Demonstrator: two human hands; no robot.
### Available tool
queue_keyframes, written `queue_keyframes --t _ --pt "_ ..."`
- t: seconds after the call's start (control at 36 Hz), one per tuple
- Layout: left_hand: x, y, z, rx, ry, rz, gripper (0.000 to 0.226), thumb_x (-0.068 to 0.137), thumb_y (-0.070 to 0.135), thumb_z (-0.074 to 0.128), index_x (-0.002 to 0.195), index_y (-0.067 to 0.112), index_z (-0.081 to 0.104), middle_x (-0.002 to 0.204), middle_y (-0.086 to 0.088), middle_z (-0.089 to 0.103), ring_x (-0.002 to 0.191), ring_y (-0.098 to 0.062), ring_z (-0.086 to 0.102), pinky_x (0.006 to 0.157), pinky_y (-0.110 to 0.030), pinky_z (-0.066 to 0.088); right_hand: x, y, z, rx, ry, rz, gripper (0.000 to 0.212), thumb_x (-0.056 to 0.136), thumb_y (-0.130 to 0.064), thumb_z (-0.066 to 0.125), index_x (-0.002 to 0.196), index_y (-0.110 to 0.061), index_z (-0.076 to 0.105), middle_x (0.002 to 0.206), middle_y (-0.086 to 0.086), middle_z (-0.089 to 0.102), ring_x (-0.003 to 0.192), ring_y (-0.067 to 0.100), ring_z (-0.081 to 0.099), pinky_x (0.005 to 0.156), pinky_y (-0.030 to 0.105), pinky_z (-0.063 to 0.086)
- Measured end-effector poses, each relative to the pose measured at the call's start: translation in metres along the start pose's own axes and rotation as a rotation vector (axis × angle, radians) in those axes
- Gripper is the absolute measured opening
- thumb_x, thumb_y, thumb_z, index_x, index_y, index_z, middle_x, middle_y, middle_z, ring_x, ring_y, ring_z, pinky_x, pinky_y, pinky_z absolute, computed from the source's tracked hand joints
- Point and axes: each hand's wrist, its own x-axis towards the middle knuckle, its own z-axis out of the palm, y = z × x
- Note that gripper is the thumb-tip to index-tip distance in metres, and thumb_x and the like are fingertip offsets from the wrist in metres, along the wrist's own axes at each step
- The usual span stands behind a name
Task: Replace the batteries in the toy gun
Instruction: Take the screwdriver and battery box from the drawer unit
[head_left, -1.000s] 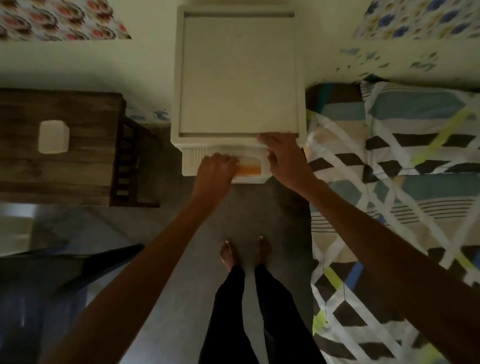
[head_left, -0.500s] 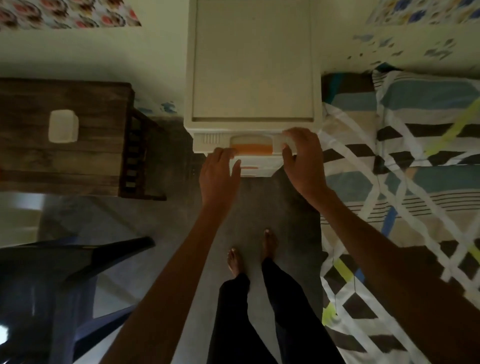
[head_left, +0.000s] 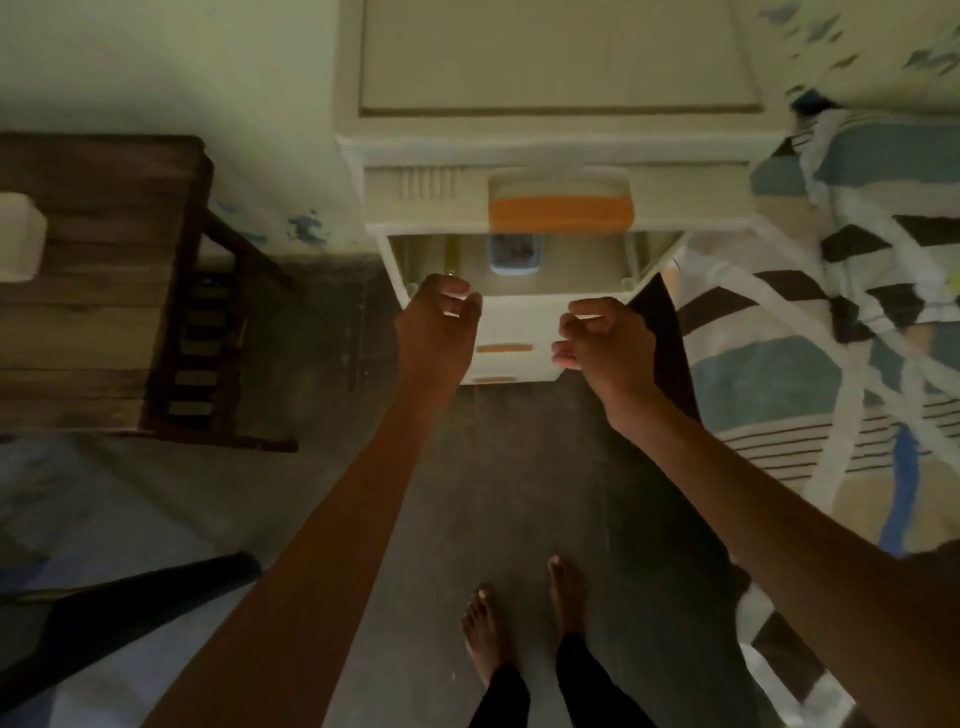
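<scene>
The left hand (head_left: 436, 322) curls its fingers over the front rim of the pulled-out second drawer (head_left: 524, 306) of a cream plastic cabinet with orange handles (head_left: 556, 124). The right hand (head_left: 605, 338) is curled just beside the same rim; whether it grips, I cannot tell. Inside the drawer lies a small blue-rimmed box (head_left: 514, 254). The toy gun cannot be made out in the dim light.

Smooth plastic drawer unit (head_left: 556, 52) — rough, matt wooden table (head_left: 93, 312).
</scene>
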Motion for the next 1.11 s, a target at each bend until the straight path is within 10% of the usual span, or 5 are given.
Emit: queue_keyframes --t 0.28,0.47,0.69,0.89,1.11 --pt "0.052 -0.037 0.044 0.301 0.232 0.227 0.038 0.095 0.022 0.056 0.129 0.007 0.051 0.129 -0.013 0.052 0.108 -0.027 0.060 0.090 -0.033 0.050 0.062 0.013 0.066 -0.118 0.197 -0.127 0.046 0.087 -0.043 0.063 0.118 -0.012 0.052 0.099 0.007 0.069 0.050 0.014 0.068 0.060 0.031 0.060" --pt "0.076 -0.038 0.046 0.349 0.260 0.176 0.017 0.089 0.025 0.066 0.097 0.010 0.066 0.093 -0.004 0.067 0.083 -0.019 0.066 0.072 -0.024 0.050 0.083 0.006 0.082 0.069 0.121 0.008 0.035 0.090 -0.035 0.064 0.104 -0.004 0.063 0.084 0.008 0.073 0.049 0.013 0.069 0.062 0.030 0.061" --pt "0.055 -0.026 0.035 0.150 0.186 -0.003 0.018 0.081 0.018 0.069 0.067 0.011 0.061 0.065 -0.001 0.062 0.057 -0.013 0.059 0.053 -0.019 0.047 0.072 -0.001 0.069 0.264 0.073 0.223 0.022 0.084 -0.024 0.073 0.081 -0.003 0.065 0.067 0.006 0.072 0.054 0.012 0.069 0.045 0.016 0.049" --pt "-0.028 -0.018 -0.010 -0.306 -0.079 -0.391 0.019 0.079 0.014 0.078 0.095 0.005 0.074 0.091 -0.008 0.074 0.081 -0.017 0.072 0.082 -0.035 0.059 0.001 -0.009 0.022 0.217 0.075 0.323 0.016 0.088 -0.017 0.067 0.097 -0.004 0.064 0.068 0.003 0.072 0.054 0.005 0.068 0.046 0.014 0.050" --pt "-0.127 0.047 -0.095 -0.444 -0.236 -0.601 0.014 0.088 0.016 0.068 0.099 0.008 0.070 0.090 -0.001 0.072 0.071 -0.001 0.068 0.056 -0.009 0.049 -0.123 -0.064 -0.046 0.015 0.011 0.394 0.016 0.088 -0.022 0.065 0.099 -0.011 0.063 0.089 0.007 0.069 0.080 0.014 0.068 0.080 0.032 0.058"
